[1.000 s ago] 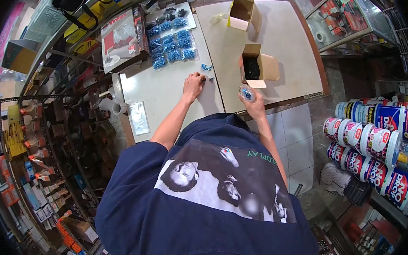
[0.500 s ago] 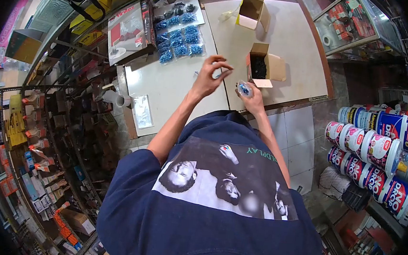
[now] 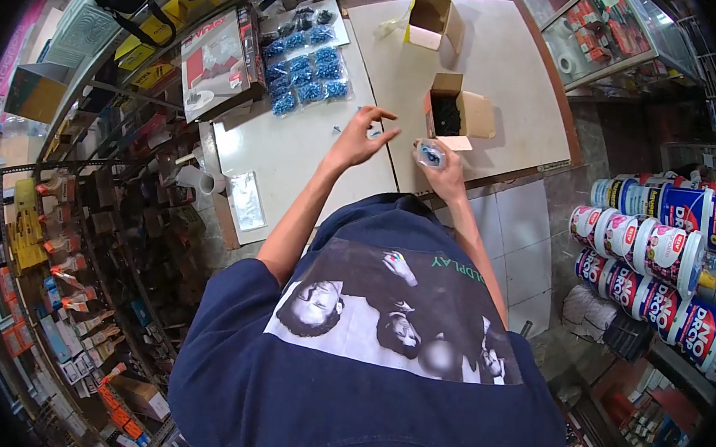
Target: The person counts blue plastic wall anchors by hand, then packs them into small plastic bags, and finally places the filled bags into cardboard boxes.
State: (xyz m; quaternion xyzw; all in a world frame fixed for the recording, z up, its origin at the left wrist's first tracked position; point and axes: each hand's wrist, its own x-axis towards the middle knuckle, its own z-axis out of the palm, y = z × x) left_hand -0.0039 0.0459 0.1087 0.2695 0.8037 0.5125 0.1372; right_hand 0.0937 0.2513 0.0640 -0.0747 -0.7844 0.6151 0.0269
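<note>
My left hand [image 3: 361,140] hovers over the table with its fingers apart; a few small blue pieces [image 3: 374,131] show behind its thumb and fingers. Held in my right hand [image 3: 443,173] is a small clear plastic bag [image 3: 430,153] with blue pieces in it. Just beyond that hand stands an open cardboard box [image 3: 458,142] with dark pieces inside. Filled clear bags of blue pieces [image 3: 310,94] lie in rows at the back left, with bags of black pieces [image 3: 305,19] behind them.
A second open box [image 3: 424,38] stands at the table's [image 3: 513,68] back. A large printed box [image 3: 219,65] is at the left, and a flat clear packet [image 3: 246,201] lies near the front left edge. Paint buckets [image 3: 667,252] are stacked at the right; shelves line the left.
My left hand has lowered slightly toward the tabletop, its fingers spread a little more. My right hand still holds the bag in nearly the same place. The whole view has shifted slightly.
</note>
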